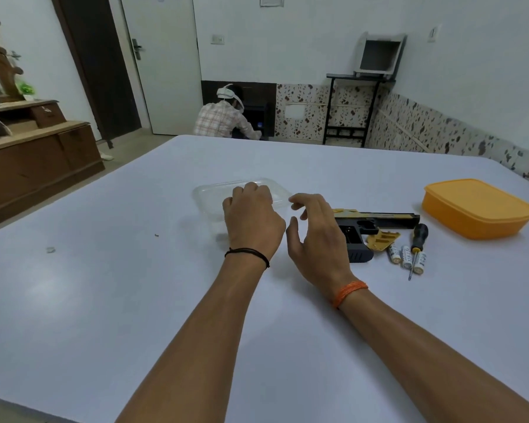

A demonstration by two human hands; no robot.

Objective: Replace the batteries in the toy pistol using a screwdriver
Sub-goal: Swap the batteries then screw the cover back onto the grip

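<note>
**Both hands at the clear tub, pistol lying flat to the right**

While your left hand rests on top of the clear plastic container, fingers curled down over its near rim, your right hand hovers just beside it w/ fingers loosely spread and bent, holding nothing. Can't tell if the left fingers actually grip the rim or just lie on it.

The toy pistol lies on its side on the white table, just right of your right hand. Long axis runs approx. left-right: barrel points right, toward the orange lidded box; grip points toward you, butt end nearest your right wrist, partly hidden by that hand.

Gold cover piece lies just below the barrel, touching or nearly touching the grip. Right of it, the screwdriver lies w/ black handle away from you, tip toward you. Three batteries sit side by side around its shaft, two left of it, one right, long axes roughly toward you.

Background: a 2nd person crouches by the far wall.
</note>
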